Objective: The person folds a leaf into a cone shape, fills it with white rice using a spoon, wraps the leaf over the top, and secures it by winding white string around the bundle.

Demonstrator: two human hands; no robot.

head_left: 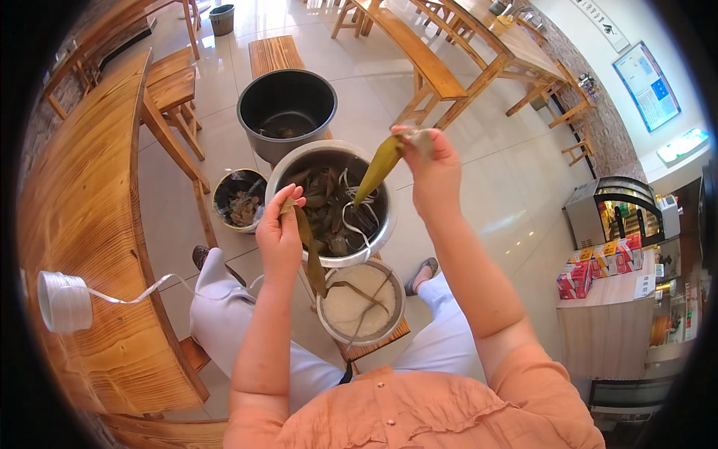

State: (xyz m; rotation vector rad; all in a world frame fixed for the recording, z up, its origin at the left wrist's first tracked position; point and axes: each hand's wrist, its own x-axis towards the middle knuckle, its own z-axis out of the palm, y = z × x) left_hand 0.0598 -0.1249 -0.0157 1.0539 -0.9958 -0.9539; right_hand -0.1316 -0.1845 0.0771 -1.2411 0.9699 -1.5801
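Observation:
My left hand (280, 228) pinches the upper end of a long green-brown leaf (311, 254), which hangs down toward the rim of a bowl of white grains (348, 309). Raised higher and to the right, my right hand (434, 168) grips another broad leaf (380, 169) by one end; its tip points down over a metal basin (387, 238). Inside that basin are many dark leaves (323, 196) and some pale string (348, 218). Narrow dark strips (368, 293) lie across the grains in the bowl.
A dark empty-looking pot (286, 103) stands behind the basin on a wooden bench (275, 54). To the left are a bin of scraps (241, 199) and a wooden table (97, 224) bearing a roll of white ribbon (64, 301). Colourful boxes (600, 263) sit on a counter at right.

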